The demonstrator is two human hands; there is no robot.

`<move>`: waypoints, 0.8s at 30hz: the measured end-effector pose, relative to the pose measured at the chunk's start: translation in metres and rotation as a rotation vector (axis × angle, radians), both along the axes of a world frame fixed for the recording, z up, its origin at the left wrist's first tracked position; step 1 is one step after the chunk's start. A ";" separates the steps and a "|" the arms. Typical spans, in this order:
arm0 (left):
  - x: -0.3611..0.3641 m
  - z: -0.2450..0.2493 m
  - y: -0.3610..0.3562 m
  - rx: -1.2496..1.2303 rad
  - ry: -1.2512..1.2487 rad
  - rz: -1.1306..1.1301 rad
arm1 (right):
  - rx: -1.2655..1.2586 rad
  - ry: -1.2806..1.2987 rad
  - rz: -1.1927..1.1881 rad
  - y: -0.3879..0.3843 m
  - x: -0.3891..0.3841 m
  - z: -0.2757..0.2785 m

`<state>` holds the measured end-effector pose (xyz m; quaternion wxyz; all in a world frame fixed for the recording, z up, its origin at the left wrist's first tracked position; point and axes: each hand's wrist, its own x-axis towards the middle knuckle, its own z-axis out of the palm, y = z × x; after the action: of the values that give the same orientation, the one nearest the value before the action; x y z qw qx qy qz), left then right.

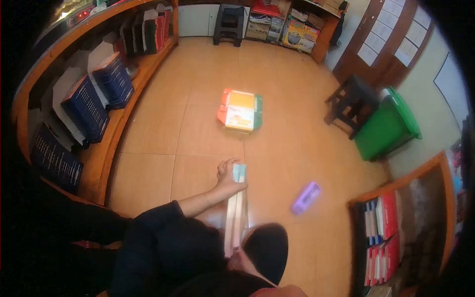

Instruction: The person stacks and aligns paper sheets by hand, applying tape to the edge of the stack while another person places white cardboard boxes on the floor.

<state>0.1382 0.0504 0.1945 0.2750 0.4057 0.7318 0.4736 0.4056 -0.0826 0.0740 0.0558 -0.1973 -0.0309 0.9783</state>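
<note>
Two long, narrow cream pieces (234, 212) lie side by side, with pale blue at their far end; I cannot make out exactly what they are. My left hand (228, 180) is closed around that far end, its thumb on the near side and its fingers curled at the top. At the lower end, close to my body, my right hand (241, 262) grips the pieces, partly hidden. A purple object (306, 198), blurred, lies on the floor to the right. Farther ahead sits a flattish carton (240, 111) in orange, white, yellow and green.
A wooden shelf (141, 81) with thick dark blue books (85, 106) runs along the left. To the right are a dark stool (354, 101), a green bin (388, 126) and a low bookcase (403, 183). Another stool (230, 24) stands at the back on the tiled floor (198, 74).
</note>
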 end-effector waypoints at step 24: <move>0.015 0.029 0.003 0.052 -0.613 -0.508 | 1.065 -0.183 -0.495 0.213 -0.135 0.044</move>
<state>0.1529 0.0538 0.2235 0.5786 0.4204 0.4800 0.5081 0.2710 0.1307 0.1183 0.3709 -0.2271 -0.4753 0.7648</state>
